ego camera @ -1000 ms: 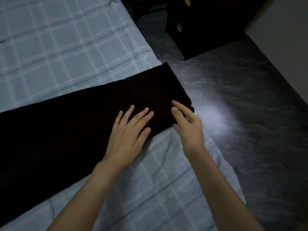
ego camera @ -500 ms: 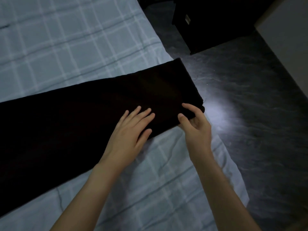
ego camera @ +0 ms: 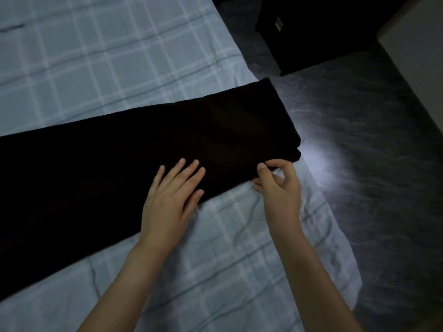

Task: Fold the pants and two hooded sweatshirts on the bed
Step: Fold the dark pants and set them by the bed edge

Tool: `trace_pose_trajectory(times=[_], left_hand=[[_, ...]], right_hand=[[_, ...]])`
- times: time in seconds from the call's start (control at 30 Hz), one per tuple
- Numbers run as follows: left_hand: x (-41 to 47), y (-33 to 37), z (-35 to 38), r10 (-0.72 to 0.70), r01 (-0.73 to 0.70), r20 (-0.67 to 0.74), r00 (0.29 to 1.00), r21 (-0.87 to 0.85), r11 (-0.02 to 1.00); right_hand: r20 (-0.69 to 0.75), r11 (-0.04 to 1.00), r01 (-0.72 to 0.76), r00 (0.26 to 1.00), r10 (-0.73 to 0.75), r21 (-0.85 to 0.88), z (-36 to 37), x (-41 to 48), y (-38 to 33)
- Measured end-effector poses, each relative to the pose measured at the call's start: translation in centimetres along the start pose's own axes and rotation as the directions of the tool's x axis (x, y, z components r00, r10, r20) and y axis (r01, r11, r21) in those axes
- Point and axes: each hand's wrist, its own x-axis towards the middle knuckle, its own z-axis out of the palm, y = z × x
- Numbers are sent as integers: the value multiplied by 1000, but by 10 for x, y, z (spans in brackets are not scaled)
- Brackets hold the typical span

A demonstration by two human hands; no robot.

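Black pants (ego camera: 124,159) lie flat across the bed as a long dark band, running from the left edge to the bed's right side, where their end reaches the mattress edge. My left hand (ego camera: 171,195) rests flat on the near edge of the pants, fingers straight and spread. My right hand (ego camera: 279,185) pinches the near right corner of the pants between thumb and curled fingers. No hooded sweatshirt is in view.
The bed (ego camera: 96,68) is covered by a pale blue plaid sheet, wrinkled near my arms. To the right is a dark marbled floor (ego camera: 371,164) with a bright light patch. A dark cabinet (ego camera: 311,32) stands at the back right, and a pale wall (ego camera: 419,56) beyond it.
My right hand went from touching the pants' corner with straight fingers to curling and pinching it. My left hand stays flat on the fabric. The view has shifted slightly.
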Motion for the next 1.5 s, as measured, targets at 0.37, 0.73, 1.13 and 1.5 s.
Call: trace_pose_trajectory(times=[0.37,0.73,1.13,1.5], left_hand=[[1,9,-6,-38,18,-114,993,-170,985],[0,-1,-22,21,-22,-17,1000,-43,999],[28,-29,-19,-140,124,31,990,301,946],[29,-45,-2,-119,132,-57,991,343,930]], right_hand=[[-110,999,-2,994,7,44,11,10,-11],[203,970,239,953,-225,-46,-11,-8,-2],[139,990,-4,990,-16,141,-14,15,5],[134,973,148,976,-172,175,11,-1,4]])
